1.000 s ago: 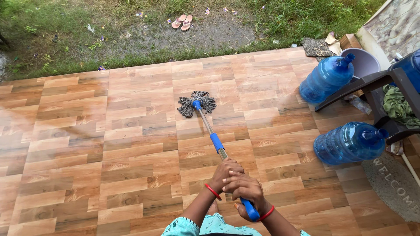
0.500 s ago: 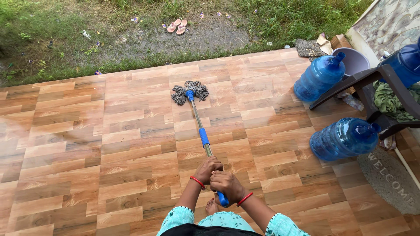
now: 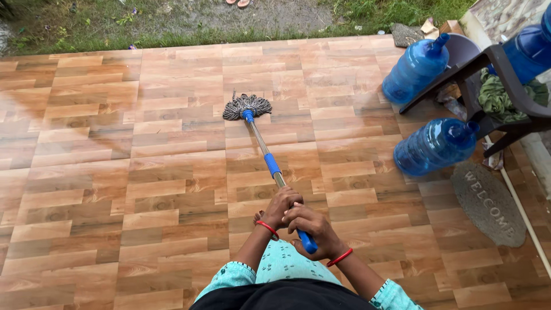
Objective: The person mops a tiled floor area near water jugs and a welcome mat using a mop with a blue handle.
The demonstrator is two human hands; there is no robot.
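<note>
Mop (image 3: 270, 161): string head flat on tiled floor (image 3: 115, 172), well ahead, shaft slanted back for reach. Left hand (image 3: 281, 206) wrapped around shaft; right hand (image 3: 313, 229) clenched on blue end grip, just behind. Two blue jugs (image 3: 433, 146) lie right, by chair (image 3: 505, 74).

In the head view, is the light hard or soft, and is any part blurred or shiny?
Head view: the light is soft, with no hard shadows under the mop head or the blue water jugs; the tiled floor has a pale hazy sheen at left; both hands and the mop are sharp.
</note>
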